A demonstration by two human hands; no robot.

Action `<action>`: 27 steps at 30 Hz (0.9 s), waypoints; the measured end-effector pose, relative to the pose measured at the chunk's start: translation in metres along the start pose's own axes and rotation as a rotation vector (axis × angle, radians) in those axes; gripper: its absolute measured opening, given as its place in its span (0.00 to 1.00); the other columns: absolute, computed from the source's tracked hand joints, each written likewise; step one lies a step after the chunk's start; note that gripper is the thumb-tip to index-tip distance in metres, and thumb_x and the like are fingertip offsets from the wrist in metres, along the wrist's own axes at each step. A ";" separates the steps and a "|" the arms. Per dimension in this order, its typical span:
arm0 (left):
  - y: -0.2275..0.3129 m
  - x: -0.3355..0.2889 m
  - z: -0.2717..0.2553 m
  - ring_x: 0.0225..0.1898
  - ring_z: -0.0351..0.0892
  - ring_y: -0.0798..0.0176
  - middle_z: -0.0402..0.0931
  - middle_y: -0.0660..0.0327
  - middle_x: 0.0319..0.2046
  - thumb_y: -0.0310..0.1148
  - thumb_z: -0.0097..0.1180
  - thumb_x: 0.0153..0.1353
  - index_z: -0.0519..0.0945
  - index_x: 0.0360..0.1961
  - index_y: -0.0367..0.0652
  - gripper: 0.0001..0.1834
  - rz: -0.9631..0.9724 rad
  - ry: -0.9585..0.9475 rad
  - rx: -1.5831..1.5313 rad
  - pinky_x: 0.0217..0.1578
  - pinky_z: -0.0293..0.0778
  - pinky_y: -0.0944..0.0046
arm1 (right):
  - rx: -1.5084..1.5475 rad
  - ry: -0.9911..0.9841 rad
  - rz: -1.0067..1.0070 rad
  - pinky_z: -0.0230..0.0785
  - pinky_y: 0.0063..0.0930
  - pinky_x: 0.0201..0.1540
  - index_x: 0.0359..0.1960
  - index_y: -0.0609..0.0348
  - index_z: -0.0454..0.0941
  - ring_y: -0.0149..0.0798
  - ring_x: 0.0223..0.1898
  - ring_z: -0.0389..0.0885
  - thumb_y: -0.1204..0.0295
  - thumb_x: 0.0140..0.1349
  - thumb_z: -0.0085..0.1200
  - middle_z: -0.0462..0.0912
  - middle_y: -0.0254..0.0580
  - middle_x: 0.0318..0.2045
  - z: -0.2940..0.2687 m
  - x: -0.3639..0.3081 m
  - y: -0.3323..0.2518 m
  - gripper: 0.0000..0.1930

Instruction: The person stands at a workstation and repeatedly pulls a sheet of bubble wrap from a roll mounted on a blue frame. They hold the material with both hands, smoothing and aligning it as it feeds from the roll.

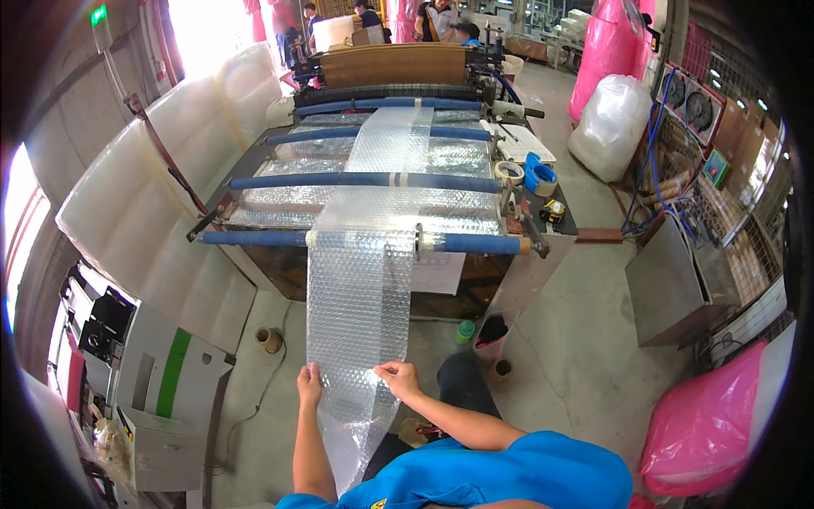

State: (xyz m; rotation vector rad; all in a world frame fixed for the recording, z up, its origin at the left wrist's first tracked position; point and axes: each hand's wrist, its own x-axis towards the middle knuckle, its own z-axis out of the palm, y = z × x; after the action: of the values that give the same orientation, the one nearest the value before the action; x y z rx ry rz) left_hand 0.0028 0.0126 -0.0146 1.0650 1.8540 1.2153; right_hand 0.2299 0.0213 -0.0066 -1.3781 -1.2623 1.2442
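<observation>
L hand is on the L edge of the bubble wrap, thumb up along that edge, fingers mostly hidden behind, so grip looks narrow, holding the sheet's side. R hand pinches the same sheet nr its R edge, thumb & fingertips close tog., wrist coming in from the R. Both hands approx level, w/ the sheet's width btwn them.

Bubble wrap is one long clear strip: comes from the far end of the work table, passes the blue bars, drops off the nr bar, then hangs thru both hands & narrows twd the person's lap. Nr end is at the bottom, partly cut off from view.

On the table's R side, far to nr: papers w/ a pen, tape roll, blue roll, tape measure. Green bottle stands below the table's nr edge, just R of the strip. On the floor L, a small brown tube nr a cable. White cabinet w/ green stripe, nr L. Metal box on the R; pink bundle nr R. Few ppl at the far end.
</observation>
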 end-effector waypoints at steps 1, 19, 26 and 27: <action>-0.002 0.001 0.000 0.15 0.62 0.73 0.63 0.67 0.13 0.48 0.48 0.59 0.66 0.18 0.41 0.22 0.000 -0.003 -0.012 0.17 0.61 0.71 | 0.005 0.007 -0.020 0.64 0.19 0.23 0.27 0.62 0.80 0.24 0.20 0.73 0.66 0.49 0.59 0.80 0.37 0.20 0.001 0.001 0.002 0.10; 0.031 0.093 0.049 0.44 0.69 0.41 0.71 0.39 0.37 0.49 0.40 0.59 0.71 0.38 0.31 0.26 0.152 0.028 0.193 0.42 0.64 0.53 | -0.037 0.095 -0.145 0.66 0.20 0.32 0.25 0.61 0.81 0.25 0.25 0.75 0.67 0.46 0.61 0.81 0.36 0.21 -0.020 0.082 -0.049 0.10; 0.111 0.131 0.052 0.40 0.72 0.44 0.74 0.43 0.33 0.53 0.49 0.53 0.72 0.33 0.34 0.27 0.083 0.046 0.169 0.39 0.66 0.55 | 0.045 0.142 -0.161 0.66 0.20 0.31 0.28 0.63 0.80 0.26 0.26 0.75 0.65 0.51 0.58 0.80 0.37 0.24 -0.035 0.121 -0.114 0.12; 0.121 0.125 0.048 0.40 0.73 0.46 0.74 0.44 0.34 0.55 0.53 0.48 0.72 0.33 0.33 0.30 0.081 0.044 0.142 0.40 0.67 0.55 | 0.142 0.131 -0.140 0.66 0.19 0.30 0.29 0.63 0.80 0.26 0.26 0.74 0.65 0.51 0.57 0.80 0.36 0.24 -0.035 0.121 -0.121 0.12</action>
State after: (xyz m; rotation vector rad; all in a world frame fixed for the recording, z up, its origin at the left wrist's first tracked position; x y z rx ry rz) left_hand 0.0206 0.1710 0.0702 1.2089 1.9722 1.1758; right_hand 0.2473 0.1560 0.1029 -1.2273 -1.1370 1.1080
